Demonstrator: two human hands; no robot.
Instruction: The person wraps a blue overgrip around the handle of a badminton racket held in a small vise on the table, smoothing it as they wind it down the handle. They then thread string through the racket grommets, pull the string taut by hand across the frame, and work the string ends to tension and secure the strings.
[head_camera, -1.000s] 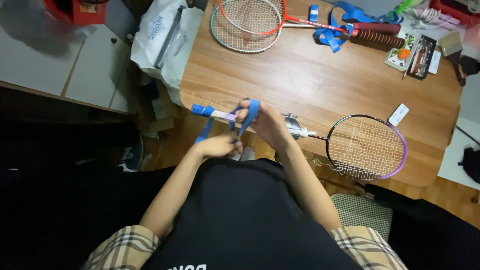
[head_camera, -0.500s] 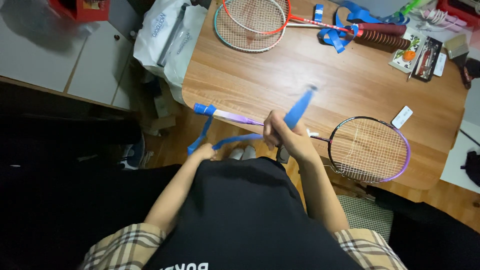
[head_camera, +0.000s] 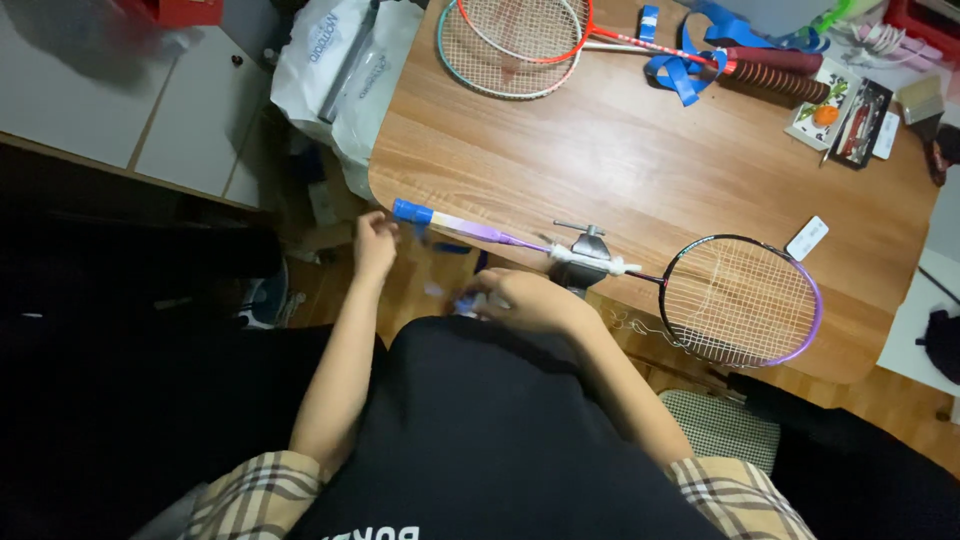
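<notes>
Since half a second ago your right hand (head_camera: 525, 300) dropped, fingers curled on blue tape; your left hand (head_camera: 375, 245), loosely closed, sits at seven o'clock of the purple-framed racket's handle (head_camera: 455, 225), lying nine-to-three.

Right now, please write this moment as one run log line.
left hand: beside blue-capped racket handle | right hand: below grey clamp | purple-rimmed racket head: on wooden table

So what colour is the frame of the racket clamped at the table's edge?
Purple and black, with white strings; the racket shows best in the head view.
</notes>
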